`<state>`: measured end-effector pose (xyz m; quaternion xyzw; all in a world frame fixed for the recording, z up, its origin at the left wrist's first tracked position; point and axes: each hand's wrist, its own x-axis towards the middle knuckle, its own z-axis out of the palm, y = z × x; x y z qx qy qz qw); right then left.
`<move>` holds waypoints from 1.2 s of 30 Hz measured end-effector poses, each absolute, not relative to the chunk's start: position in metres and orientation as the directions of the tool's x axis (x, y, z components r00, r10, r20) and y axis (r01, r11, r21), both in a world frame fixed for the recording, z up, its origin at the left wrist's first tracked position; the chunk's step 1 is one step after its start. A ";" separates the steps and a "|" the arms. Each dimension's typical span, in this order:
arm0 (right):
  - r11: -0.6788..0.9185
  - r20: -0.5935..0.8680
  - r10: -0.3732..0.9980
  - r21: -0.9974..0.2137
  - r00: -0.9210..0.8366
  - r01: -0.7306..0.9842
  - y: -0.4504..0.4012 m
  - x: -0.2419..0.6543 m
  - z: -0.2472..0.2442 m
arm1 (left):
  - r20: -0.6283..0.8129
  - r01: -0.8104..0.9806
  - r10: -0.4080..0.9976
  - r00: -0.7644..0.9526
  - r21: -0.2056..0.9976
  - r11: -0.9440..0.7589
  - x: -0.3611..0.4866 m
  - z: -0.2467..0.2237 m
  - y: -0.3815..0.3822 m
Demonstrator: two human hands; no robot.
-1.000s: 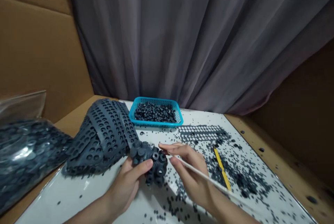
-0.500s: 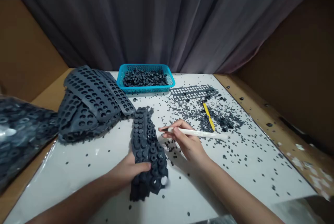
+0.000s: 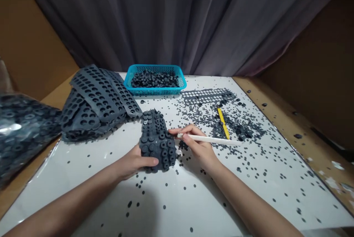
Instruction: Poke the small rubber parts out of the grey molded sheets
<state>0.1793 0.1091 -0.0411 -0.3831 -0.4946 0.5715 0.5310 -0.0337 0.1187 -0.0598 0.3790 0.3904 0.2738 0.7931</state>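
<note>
A dark rubber sheet with rows of raised round studs [image 3: 157, 139] is gripped at its lower left by my left hand [image 3: 135, 162], the thumb lying over its face. My right hand [image 3: 197, 145] is closed round a white stick-like tool [image 3: 212, 140], whose dark tip touches or nearly touches the sheet's right edge. Small dark discs are scattered on the white table [image 3: 110, 181] below and around both hands.
A blue basket [image 3: 155, 91] of small dark parts stands at the back. Perforated sheets [image 3: 96, 100] are piled at left, beside a clear bag of rings [image 3: 22, 130]. A yellow tool [image 3: 223, 123] and a flat perforated strip [image 3: 207, 95] lie right.
The studded sheet has been tilted or bent so its lower end sits higher and shows differently. The tool tip has come closer to its right edge. The view has shifted slightly.
</note>
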 end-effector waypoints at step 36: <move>0.219 0.214 0.958 -0.976 -0.189 0.007 0.085 0.163 -0.042 | -0.522 -0.114 0.814 0.255 0.820 0.561 -0.022 -0.066 0.107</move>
